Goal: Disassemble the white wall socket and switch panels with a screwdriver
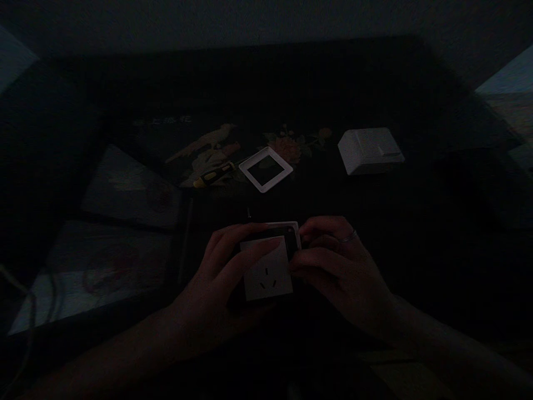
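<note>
Well, socket (268, 280) between both hands' fingers (318, 259).

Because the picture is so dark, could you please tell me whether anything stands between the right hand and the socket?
Nothing visible does: the right hand is close beside the socket, though darkness hides whether they touch. The white frame and screwdriver lie farther off.

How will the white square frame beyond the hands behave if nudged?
Probably light: the white frame is a thin rim around a large opening. Lying flat, it should slide rather than roll or tip. Pushed left, it may bump the screwdriver, which points toward it.
</note>
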The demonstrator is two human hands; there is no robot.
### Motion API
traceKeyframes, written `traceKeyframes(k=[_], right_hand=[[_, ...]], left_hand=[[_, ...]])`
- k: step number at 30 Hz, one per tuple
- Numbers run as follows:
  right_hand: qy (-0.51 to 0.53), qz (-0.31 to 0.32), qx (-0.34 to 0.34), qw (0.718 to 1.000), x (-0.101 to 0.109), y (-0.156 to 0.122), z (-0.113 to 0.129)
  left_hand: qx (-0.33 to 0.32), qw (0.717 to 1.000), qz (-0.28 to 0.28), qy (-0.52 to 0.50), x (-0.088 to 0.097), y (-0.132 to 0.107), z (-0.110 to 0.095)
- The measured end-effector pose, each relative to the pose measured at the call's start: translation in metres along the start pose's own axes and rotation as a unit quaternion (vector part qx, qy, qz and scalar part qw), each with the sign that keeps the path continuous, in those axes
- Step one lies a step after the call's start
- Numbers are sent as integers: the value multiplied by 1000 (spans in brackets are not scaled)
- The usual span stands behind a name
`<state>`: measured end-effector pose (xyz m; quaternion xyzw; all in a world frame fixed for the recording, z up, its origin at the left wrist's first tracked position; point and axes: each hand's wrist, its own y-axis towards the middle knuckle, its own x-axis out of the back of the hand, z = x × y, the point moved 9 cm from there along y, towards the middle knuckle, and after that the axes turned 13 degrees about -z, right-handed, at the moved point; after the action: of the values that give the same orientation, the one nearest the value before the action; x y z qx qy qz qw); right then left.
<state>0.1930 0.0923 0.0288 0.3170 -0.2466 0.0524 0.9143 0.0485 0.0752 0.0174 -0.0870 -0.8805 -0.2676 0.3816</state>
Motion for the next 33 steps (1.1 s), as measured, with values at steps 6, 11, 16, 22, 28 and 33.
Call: traceKeyframes(k=[6, 11, 16, 22, 28, 33], right_hand=[[-34, 9, 101, 994, 5, 3, 19], [54, -25, -16, 998, 17, 12, 1], [98, -75, -206, 971, 21, 12, -39], [131, -54, -278, 950, 14, 11, -53], [132, -41, -291, 947, 11, 9, -51], [113, -33, -273, 955, 11, 9, -50]], left_hand=[[13, 999, 26, -26, -7, -1, 4], [8, 999, 36, -25, -13, 4, 10], [29, 997, 46, -45, -20, 11, 22], [23, 995, 65, -67, -29, 10, 27], [26, 994, 78, -76, -30, 7, 27], [27, 994, 75, -78, -32, 3, 32]])
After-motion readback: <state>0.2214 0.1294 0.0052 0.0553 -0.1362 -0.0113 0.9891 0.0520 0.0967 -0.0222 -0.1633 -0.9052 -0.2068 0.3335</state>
